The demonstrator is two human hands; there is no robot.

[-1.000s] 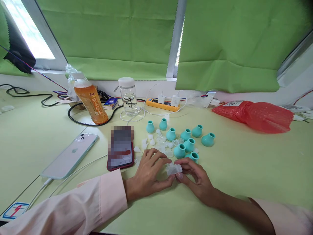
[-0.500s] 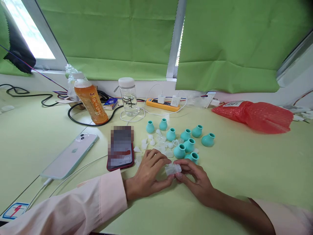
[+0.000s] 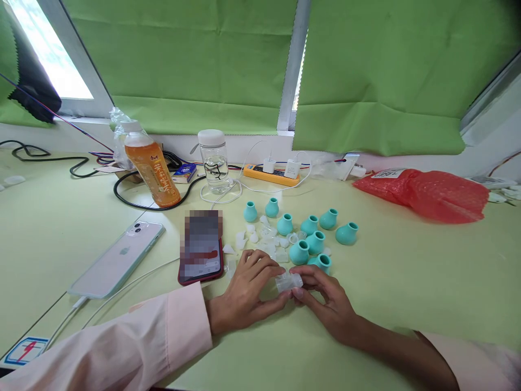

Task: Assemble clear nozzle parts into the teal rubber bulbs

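Between my two hands lies a small translucent plastic cylinder [image 3: 288,282], on its side just above the table. My left hand [image 3: 252,288] pinches it from the left with thumb and fingers. From the right, the fingertips of my right hand [image 3: 329,304] close on its other end. Just beyond are several turquoise bulb-shaped pieces [image 3: 299,252] with round open necks. Left of them lie loose clear and white plastic bits [image 3: 268,231], some partly behind my left hand.
A lit phone [image 3: 201,255] lies left of my left hand, with a pale phone [image 3: 118,260] on a charging cable farther left. Behind stand an orange drink bottle [image 3: 152,171], a clear water bottle [image 3: 215,165] and a yellow power strip [image 3: 260,174]. A red plastic bag [image 3: 427,195] lies at right.
Almost nothing differs. Both hands keep their hold on the translucent cylinder, which seems very slightly turned; the view has shifted a touch.
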